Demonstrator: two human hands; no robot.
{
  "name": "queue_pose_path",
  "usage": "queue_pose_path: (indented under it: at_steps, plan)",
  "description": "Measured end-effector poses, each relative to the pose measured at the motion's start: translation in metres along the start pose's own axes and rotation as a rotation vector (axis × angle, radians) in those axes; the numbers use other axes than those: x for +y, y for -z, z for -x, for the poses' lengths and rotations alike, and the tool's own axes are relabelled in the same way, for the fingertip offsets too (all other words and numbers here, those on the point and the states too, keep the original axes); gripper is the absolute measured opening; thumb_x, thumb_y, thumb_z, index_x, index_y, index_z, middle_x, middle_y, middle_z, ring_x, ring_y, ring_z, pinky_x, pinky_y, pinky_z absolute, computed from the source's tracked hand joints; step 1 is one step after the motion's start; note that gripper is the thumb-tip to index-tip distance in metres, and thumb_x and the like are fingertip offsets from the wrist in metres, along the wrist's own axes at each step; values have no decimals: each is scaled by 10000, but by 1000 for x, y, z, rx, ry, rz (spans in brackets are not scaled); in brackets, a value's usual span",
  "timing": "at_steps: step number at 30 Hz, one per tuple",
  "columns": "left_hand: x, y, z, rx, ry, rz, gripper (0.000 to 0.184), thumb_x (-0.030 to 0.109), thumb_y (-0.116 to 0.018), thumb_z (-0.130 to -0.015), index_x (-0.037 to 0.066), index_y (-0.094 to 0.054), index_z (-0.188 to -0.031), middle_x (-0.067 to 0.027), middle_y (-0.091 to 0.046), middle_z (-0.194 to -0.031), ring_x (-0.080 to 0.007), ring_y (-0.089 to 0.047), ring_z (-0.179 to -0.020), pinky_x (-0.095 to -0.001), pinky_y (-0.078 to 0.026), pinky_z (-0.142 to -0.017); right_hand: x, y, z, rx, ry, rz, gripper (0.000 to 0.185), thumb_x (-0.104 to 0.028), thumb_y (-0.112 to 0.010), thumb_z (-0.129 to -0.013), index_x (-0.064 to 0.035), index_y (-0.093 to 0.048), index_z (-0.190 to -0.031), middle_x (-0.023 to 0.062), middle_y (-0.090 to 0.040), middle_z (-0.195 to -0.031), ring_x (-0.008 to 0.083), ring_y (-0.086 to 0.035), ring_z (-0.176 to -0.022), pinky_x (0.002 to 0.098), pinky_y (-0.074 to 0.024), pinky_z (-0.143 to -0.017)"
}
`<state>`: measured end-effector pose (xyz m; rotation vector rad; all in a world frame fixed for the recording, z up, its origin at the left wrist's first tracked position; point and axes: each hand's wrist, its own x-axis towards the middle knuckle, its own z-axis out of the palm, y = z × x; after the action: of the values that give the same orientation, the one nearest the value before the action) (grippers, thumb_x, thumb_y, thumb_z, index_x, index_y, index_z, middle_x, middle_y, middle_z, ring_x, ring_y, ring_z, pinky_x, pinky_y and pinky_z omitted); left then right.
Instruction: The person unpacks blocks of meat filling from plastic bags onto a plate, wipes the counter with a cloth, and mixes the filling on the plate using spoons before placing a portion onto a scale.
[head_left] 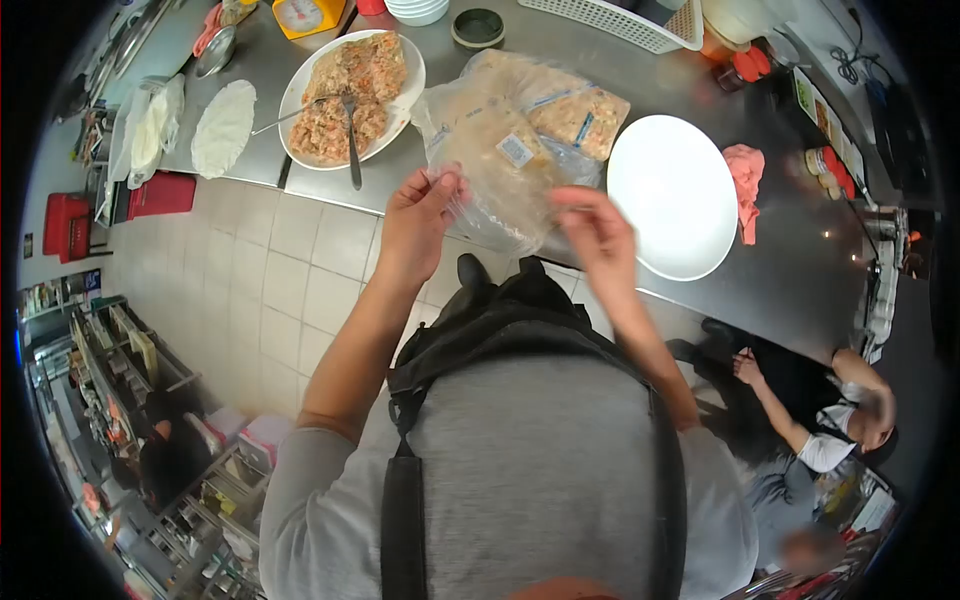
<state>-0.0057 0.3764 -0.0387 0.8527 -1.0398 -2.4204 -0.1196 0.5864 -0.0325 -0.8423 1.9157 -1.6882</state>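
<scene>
Two-handed at steel counter [800,265]: pinching clear bag [480,160], at front edge left of white oval plate [668,195], with left grip [415,220]; cannot tell closure of right grip [602,238], blurred. Tiled floor [235,270] below; another person [775,400] lower right.

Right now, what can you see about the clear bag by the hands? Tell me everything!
The clear bag looks like thin, wrinkled, shiny plastic. A pale label shows on or through it. It spreads loosely near the front of the metal table. The left hand pinches its left side; the blurry right hand is at its right.
</scene>
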Motion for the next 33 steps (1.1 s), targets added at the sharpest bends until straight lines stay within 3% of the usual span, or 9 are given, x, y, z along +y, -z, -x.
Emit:
queue_pose_path:
  at_steps: [3, 5, 9, 11, 14, 21, 27, 29, 33]
  plan:
    - [0, -22, -1, 5, -90, -51, 22, 46, -635, -918, 26, -630, -926, -66, -673, -895, -124, -625, -812, -270, -504, -774, -21, -36, -35, -109, 20, -265, 274, -92, -687, -878, -30, -600, -1130, 73, -654, -1030, 128, -618, -897, 272, -500, -781]
    - [-4, -28, -9, -175, -223, -215, 40, 73, -652, -918, 47, -644, -948, -55, -683, -866, -127, -640, -787, -284, -524, -740, -27, -37, -54, -156, 30, -188, 264, -90, -711, -859, -27, -594, -1087, 69, -656, -997, 117, -619, -862, 265, -503, -738]
    - [-16, -43, -21, -120, -205, -236, 74, 102, -649, -929, 43, -655, -973, -59, -691, -856, -127, -647, -777, -282, -524, -704, -6, -28, -81, -238, 26, -180, 216, -66, -746, -826, -20, -578, -953, 45, -652, -869, 88, -617, -764, 253, -500, -623]
    - [-20, -56, -18, 11, -86, -147, 111, 126, -696, -903, 49, -629, -859, -45, -681, -801, -75, -606, -704, -238, -489, -670, -7, -16, -81, -297, -44, -229, 179, -55, -730, -838, -14, -585, -934, 34, -637, -822, 80, -604, -738, 252, -498, -620]
    - [-28, -74, -4, 34, -269, -125, 86, 118, -694, -903, 44, -651, -900, -40, -686, -849, -74, -608, -733, -234, -485, -675, -5, -2, -81, -335, -126, -264, 115, -43, -699, -863, -2, -601, -906, 17, -617, -766, 70, -589, -703, 247, -496, -621]
    - [-30, -82, -9, 32, -283, 3, 100, 76, -722, -869, 48, -644, -924, -23, -673, -833, -76, -605, -725, -228, -480, -657, 0, 23, -89, -367, -80, -231, 124, -118, -654, -917, -4, -628, -957, 1, -624, -831, 67, -582, -724, 228, -482, -641]
    - [-33, -91, -18, 88, -374, -204, 168, 46, -784, -802, 58, -621, -843, -24, -674, -785, -72, -614, -691, -222, -472, -602, -1, 25, -104, -329, -187, -460, 162, -202, -630, -945, -42, -629, -973, -17, -617, -857, 49, -547, -734, 212, -446, -622]
    - [-30, -88, -19, 71, -374, -524, 219, 14, -784, -788, 41, -592, -888, -28, -675, -844, -79, -622, -744, -236, -515, -697, 2, 29, -112, -362, -203, -431, 149, -190, -644, -934, -45, -631, -962, -19, -618, -853, 49, -543, -727, 212, -442, -639]
    - [-23, -101, -13, 37, -242, -305, 198, 7, -780, -787, 30, -609, -883, -14, -663, -828, -74, -614, -741, -243, -515, -703, -1, 22, -111, -380, -169, -394, 141, -171, -680, -906, -41, -638, -941, -22, -622, -807, 45, -554, -746, 206, -439, -659]
